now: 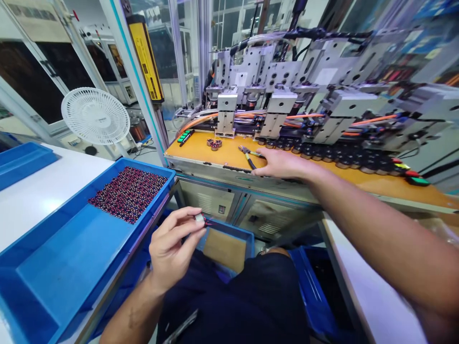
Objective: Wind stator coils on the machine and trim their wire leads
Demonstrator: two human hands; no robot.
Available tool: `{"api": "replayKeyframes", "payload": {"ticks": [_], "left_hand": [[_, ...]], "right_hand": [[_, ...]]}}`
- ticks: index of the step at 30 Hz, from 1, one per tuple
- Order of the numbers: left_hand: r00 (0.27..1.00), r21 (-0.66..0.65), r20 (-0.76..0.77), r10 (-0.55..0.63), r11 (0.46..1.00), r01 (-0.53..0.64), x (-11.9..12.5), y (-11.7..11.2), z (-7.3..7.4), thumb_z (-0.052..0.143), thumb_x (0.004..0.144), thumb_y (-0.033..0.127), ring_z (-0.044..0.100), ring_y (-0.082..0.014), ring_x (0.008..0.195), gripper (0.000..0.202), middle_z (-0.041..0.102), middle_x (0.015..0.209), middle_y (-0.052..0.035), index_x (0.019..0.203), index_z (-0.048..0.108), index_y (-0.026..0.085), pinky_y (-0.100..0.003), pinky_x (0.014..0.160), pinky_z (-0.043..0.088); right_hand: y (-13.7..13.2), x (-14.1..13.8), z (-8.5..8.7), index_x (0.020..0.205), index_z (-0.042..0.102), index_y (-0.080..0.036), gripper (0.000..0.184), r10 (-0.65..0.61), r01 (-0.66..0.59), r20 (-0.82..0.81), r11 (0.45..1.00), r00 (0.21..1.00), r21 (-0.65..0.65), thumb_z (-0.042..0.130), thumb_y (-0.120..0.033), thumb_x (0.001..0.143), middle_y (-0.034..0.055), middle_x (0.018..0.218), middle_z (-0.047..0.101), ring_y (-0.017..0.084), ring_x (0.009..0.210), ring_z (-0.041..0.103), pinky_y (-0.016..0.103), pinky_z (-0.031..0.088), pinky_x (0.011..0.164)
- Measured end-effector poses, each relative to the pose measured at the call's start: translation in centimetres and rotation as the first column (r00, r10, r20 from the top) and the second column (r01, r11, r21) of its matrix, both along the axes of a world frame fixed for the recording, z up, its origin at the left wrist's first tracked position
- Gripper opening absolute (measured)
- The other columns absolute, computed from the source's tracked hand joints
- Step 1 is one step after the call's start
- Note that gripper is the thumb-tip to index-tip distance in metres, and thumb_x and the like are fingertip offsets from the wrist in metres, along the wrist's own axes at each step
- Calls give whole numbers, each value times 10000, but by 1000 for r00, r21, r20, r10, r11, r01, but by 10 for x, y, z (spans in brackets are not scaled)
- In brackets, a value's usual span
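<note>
One small wired part (pixel 200 218) is pinched in the left hand (pixel 174 251), not yet laid down. The right hand (pixel 281 163) is at the pliers (pixel 246 150) on the orange surface (pixel 197 149); whether its grip is closed, I cannot tell. Many pieces (pixel 131 193) already lie in the blue tray (pixel 82 258).

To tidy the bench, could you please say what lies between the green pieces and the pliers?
In the head view, a small cluster of round parts lies between the green pieces and the pliers.

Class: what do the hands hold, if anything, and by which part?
Left hand: a small part, pinched at its pale end, thin red strands free. Right hand: at the pliers' handles; grip unclear.
</note>
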State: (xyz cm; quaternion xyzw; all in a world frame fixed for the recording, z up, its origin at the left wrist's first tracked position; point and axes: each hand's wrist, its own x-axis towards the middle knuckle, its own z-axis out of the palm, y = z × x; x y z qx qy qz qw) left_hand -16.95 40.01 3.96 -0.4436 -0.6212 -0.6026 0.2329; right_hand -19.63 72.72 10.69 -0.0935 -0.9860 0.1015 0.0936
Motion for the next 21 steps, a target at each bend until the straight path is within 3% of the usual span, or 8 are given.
{"api": "replayKeyframes", "payload": {"ticks": [3, 6, 8, 10, 12, 15, 18, 21], "left_hand": [[997, 13, 76, -4, 1000, 3, 0, 3, -3, 699, 780, -60, 698, -151, 969, 357, 702, 1124, -75, 1040, 735, 182, -256, 788, 614], [989, 12, 144, -19, 1000, 18, 0, 8, -5, 703, 789, -36, 698, -144, 949, 348, 702, 1118, -66, 1040, 742, 201, -229, 724, 615], [985, 1, 172, -22, 1000, 22, -1, 12, -6, 708, 791, -27, 697, -137, 959, 337, 706, 1099, -56, 1027, 746, 210, -207, 728, 607], [981, -15, 192, -30, 999, 33, -2, 15, -6, 713, 791, -20, 696, -127, 962, 325, 711, 1084, -47, 1013, 747, 214, -197, 754, 598], [978, -31, 206, -37, 999, 44, -2, 17, -6, 719, 790, -12, 694, -124, 965, 316, 714, 1075, -43, 1006, 748, 217, -190, 765, 590], [973, -48, 225, -48, 997, 61, -2, 20, -5, 724, 789, -1, 692, -124, 965, 302, 713, 1070, -44, 998, 751, 216, -183, 754, 585], [970, -69, 234, -62, 994, 80, 0, 23, -4, 727, 788, 2, 690, -122, 963, 301, 713, 1070, -45, 999, 753, 216, -181, 749, 582], [968, -92, 241, -72, 991, 96, 2, 25, -4, 727, 787, 2, 692, -131, 960, 304, 713, 1072, -49, 1002, 754, 214, -197, 750, 587]], "right_hand": [[2, 30, -9, 1227, 586, -46, 494, 14, -18, 40, 994, 999, 110, 650, -203, 763, 209, 1110, 597, 316, 1026, 570, 439, 464, 920], [-10, 65, -30, 1316, 517, -38, 559, 70, -52, -90, 980, 993, 192, 584, -198, 785, 203, 1132, 541, 322, 1049, 539, 470, 466, 948], [-26, 92, -47, 1368, 460, -85, 590, 140, -126, -197, 989, 970, 83, 563, -206, 799, 153, 1102, 528, 251, 952, 560, 411, 504, 888], [-47, 120, -65, 1355, 440, -172, 538, 183, -225, -243, 962, 953, -156, 544, -202, 828, 95, 1063, 525, 182, 870, 572, 331, 520, 817], [-70, 147, -80, 1300, 443, -247, 448, 208, -284, -223, 870, 952, -402, 530, -187, 864, 60, 1054, 540, 154, 909, 601, 282, 515, 824], [-99, 176, -95, 1368, 376, -317, 481, 278, -308, -159, 661, 947, -684, 503, -186, 923, 44, 1089, 578, 136, 996, 625, 283, 507, 916], [-111, 186, -99, 1496, 254, -349, 641, 387, -357, -178, 460, 905, -813, 483, -155, 929, 64, 1191, 591, 146, 1073, 618, 356, 487, 1020], [-112, 182, -97, 1534, 258, -292, 717, 429, -375, -199, 377, 881, -847, 491, -110, 882, 112, 1322, 560, 201, 1244, 557, 443, 413, 1123]]}}
